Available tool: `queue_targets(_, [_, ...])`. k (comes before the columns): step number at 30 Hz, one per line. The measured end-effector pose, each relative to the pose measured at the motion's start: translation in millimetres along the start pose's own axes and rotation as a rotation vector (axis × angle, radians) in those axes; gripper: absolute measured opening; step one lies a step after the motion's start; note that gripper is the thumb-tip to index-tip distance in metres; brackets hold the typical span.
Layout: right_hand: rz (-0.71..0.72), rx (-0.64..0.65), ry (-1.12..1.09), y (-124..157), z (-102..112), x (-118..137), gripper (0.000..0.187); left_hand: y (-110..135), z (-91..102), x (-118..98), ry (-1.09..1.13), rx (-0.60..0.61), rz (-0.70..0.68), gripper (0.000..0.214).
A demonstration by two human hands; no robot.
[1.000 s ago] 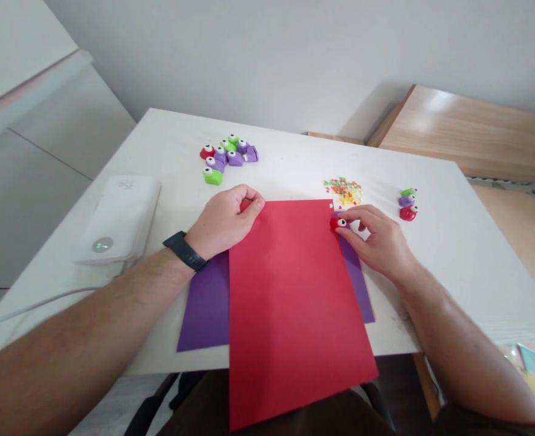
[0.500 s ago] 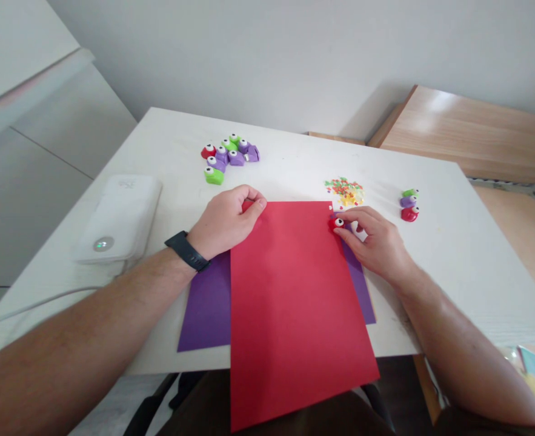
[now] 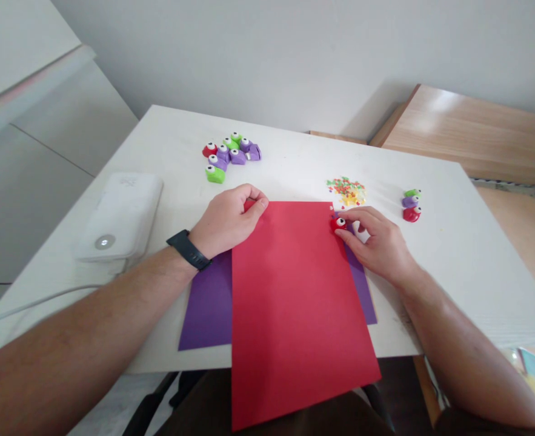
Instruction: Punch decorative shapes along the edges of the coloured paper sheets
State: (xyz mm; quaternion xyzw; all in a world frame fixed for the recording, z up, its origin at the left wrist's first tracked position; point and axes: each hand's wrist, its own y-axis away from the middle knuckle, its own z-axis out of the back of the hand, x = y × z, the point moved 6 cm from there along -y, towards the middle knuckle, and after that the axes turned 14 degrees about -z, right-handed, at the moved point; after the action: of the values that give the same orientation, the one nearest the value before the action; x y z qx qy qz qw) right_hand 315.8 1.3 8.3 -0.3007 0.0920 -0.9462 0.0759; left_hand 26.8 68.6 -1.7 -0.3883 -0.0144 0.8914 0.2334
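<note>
One red punch (image 3: 336, 226) in right hand (image 3: 378, 243), confetti (image 3: 348, 189) on table (image 3: 458, 272)

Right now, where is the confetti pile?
In the head view, the confetti pile lies right of centre on the white table, just beyond the right hand and red sheet.

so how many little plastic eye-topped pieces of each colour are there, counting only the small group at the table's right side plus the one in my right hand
Red plastic eye-topped pieces: 2, one in the right hand
Purple plastic eye-topped piece: 1
Green plastic eye-topped piece: 1
Total: 4
</note>
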Motion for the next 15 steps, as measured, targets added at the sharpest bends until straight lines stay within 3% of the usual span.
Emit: queue_targets(15, [0.005,-0.012,0.009,-0.9,-2.6,-0.6,0.024,0.0,-1.1,0.4,0.023,0.001,-0.024,0.031])
